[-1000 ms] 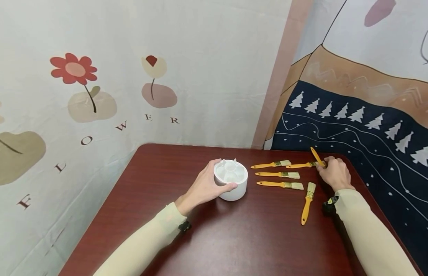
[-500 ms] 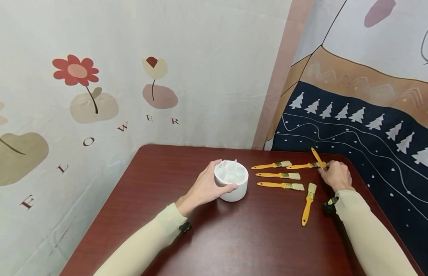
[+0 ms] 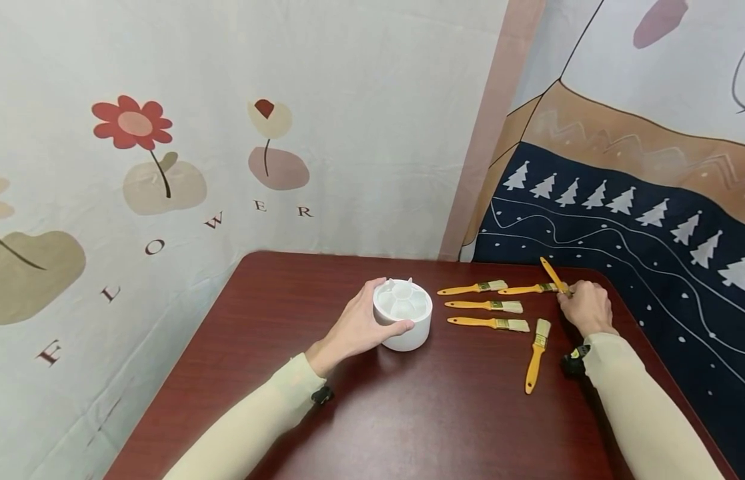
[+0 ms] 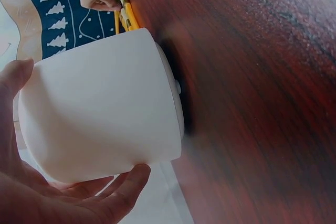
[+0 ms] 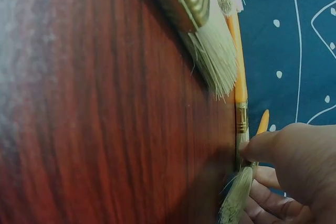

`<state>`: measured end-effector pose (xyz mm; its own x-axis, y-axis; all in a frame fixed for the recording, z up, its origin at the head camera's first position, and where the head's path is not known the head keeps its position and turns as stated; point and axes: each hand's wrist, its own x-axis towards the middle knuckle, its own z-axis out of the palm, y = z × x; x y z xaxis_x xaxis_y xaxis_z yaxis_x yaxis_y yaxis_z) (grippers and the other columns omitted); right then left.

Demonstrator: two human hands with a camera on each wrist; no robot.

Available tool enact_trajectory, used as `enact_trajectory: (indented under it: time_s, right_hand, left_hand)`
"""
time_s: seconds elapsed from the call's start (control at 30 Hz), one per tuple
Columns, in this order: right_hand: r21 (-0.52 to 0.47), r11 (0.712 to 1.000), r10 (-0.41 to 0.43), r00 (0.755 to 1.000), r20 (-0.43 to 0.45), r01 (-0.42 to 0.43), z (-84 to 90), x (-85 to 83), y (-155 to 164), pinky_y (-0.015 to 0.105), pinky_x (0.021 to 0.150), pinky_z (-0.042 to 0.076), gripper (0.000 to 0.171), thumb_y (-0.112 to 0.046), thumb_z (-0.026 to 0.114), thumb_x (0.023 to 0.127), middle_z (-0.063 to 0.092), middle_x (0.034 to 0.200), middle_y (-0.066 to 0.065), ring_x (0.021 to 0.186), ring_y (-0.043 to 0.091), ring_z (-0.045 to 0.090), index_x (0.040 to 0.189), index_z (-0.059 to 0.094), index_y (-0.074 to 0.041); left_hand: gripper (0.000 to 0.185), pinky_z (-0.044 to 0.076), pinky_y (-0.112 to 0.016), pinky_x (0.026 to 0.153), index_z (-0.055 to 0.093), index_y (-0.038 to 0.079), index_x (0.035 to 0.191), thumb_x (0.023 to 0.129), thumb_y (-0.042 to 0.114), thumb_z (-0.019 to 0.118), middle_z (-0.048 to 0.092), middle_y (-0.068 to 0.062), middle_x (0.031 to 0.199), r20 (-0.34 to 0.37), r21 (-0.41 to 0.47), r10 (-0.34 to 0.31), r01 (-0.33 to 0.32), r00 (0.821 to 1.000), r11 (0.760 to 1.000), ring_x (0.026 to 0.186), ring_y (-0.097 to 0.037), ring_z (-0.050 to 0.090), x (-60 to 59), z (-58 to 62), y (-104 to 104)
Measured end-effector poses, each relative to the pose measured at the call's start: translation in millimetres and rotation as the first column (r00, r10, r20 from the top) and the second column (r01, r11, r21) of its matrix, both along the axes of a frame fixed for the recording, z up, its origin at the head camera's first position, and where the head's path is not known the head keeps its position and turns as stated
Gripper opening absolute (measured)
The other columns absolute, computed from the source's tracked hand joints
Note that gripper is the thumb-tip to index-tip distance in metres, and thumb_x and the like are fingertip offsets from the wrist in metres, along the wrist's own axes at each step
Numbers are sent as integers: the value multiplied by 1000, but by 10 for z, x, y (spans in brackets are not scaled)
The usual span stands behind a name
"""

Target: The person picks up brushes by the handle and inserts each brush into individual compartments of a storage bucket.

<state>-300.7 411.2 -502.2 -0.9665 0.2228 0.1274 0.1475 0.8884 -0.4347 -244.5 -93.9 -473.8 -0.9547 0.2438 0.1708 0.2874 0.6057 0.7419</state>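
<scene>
The fingers [image 5: 262, 148] of the right hand [image 3: 585, 308] are curled and pinching a yellow-handled brush [image 3: 553, 273] low down near its metal band, at the far right of the dark red table [image 3: 408, 413]. That low pinch, judging by the tilt, is what lets the handle stand free: the bristle end sits down by the fingertips at the table surface while the handle rises up and away toward the back left, so the long axis slants off the tabletop and does not lie flat. A second brush [image 3: 531, 289] lies flat just beside the hand, its handle pointing left, and the wrist view shows its bristles close against the thumb (whether they touch I cannot tell).

The left hand [image 3: 354, 327] wraps the side of a white round cup [image 3: 403, 315], thumb on the near wall and fingers around the far side, which looks like a steadying hold, as the cup stands upright on the table with its divided top facing up.

Between the hands, three brushes [image 3: 486, 305] lie flat and roughly parallel, handles left and bristles right. Another brush [image 3: 537, 355] lies crosswise nearer the person, bristles away and handle toward them
</scene>
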Motion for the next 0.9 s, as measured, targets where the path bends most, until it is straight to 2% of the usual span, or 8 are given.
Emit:
enact_trajectory:
  time_s: [0.13,0.33,0.6,0.8,0.9]
  right_hand:
    - [-24,1000,-6,1000,-23,5,-7,25,-15,74,93,60,46,-16,69,111,61,129,47,108,67,68,135,67,22]
    - [-38,999,0,997,-74,-3,-4,70,-35,75,90,60,46,-19,69,110,64,129,46,107,67,69,136,68,19]
    - [-100,995,-22,993,-117,10,42,89,-111,67,86,61,41,-20,78,110,77,121,37,98,53,73,134,73,12]
    - [-156,988,-23,989,-149,-1,110,119,-216,71,99,53,38,-20,79,111,78,126,38,113,55,65,134,76,10]
    - [-179,984,-15,984,-177,-17,158,141,-275,66,98,52,37,-19,80,111,79,127,38,118,54,62,135,77,9]
  left_hand:
    - [107,58,-56,122,47,17,173,88,57,99,62,-13,169,-1,2,1,-1,1000,1000,147,-37,68,0,-1,-1]
    - [108,58,-57,122,47,17,173,88,58,98,63,-14,168,0,-4,5,-5,1000,1000,147,-38,68,-15,-9,-4]
    - [109,59,-58,121,46,15,173,88,58,98,61,-14,169,1,-8,-4,4,1000,1000,147,-39,68,-15,10,-7]
    - [108,58,-57,122,46,15,173,88,57,98,61,-14,170,11,-4,-7,7,1000,1000,148,-38,68,-25,11,-10]
    - [108,58,-57,122,46,13,173,89,58,97,61,-14,169,6,-3,-8,8,1000,1000,148,-38,68,-39,2,-10]
